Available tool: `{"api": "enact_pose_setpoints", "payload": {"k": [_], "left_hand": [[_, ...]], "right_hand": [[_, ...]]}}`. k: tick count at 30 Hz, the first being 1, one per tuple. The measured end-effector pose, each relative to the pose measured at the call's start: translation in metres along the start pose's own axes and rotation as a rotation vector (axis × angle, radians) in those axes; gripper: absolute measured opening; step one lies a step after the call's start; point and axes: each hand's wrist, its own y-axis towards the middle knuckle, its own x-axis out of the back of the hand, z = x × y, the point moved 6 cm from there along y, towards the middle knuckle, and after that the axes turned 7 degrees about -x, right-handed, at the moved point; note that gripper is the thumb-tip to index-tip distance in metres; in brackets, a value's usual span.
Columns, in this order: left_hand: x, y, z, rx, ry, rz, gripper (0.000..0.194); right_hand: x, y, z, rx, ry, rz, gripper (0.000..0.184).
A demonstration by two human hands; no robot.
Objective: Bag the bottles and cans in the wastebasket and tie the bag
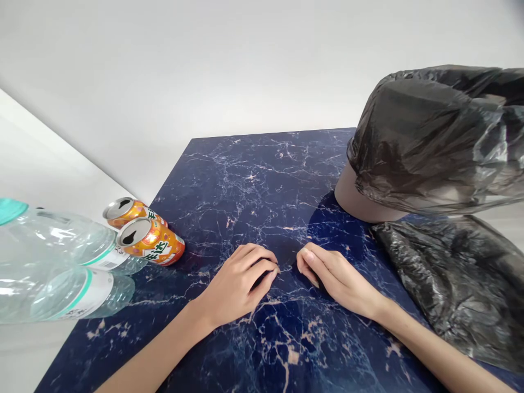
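My left hand (pixel 249 281) rests on the dark blue marble-patterned table (pixel 262 185), fingers loosely curled inward and nothing visible in them. Across a small gap, my right hand (pixel 329 270) lies on its side on the tabletop, its fingers folded into a loose fist. No object shows in it either. Nearest to the left hand are two orange drink cans with opened tops, the front can (pixel 155 243) partly covering the rear can (pixel 123 210). On the right hand's side lies a crumpled black plastic bag (pixel 462 278).
Clear plastic bottles (pixel 77 295), one with a teal cap (pixel 11 210), stand at the left edge. A grey bin (pixel 360 194) lined with a black bag (pixel 426 136) occupies the back right. White walls (pixel 262 65) rise behind the table and on the left.
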Motion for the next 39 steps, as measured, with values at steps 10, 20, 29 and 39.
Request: {"api": "enact_pose_setpoints", "payload": {"k": [10,20,29,39], "left_hand": [[-0.0009,-0.0001,-0.0003,-0.006,0.002,0.009,0.013],[-0.0012,-0.0015,-0.0013,-0.017,0.009,0.018,0.014],[-0.0011,-0.0016,-0.001,-0.011,0.003,0.02,0.013],[0.0002,-0.0027,-0.001,-0.007,-0.001,0.011,0.013]], "right_hand": [[-0.0007,-0.0007,0.0003,-0.001,-0.002,0.008,0.049],[-0.0018,0.001,-0.0008,-0.024,-0.012,0.001,0.05],[-0.0032,0.0013,-0.0032,-0.028,-0.008,-0.003,0.049],[-0.0058,0.0033,-0.0029,-0.031,-0.02,-0.006,0.049]]}}
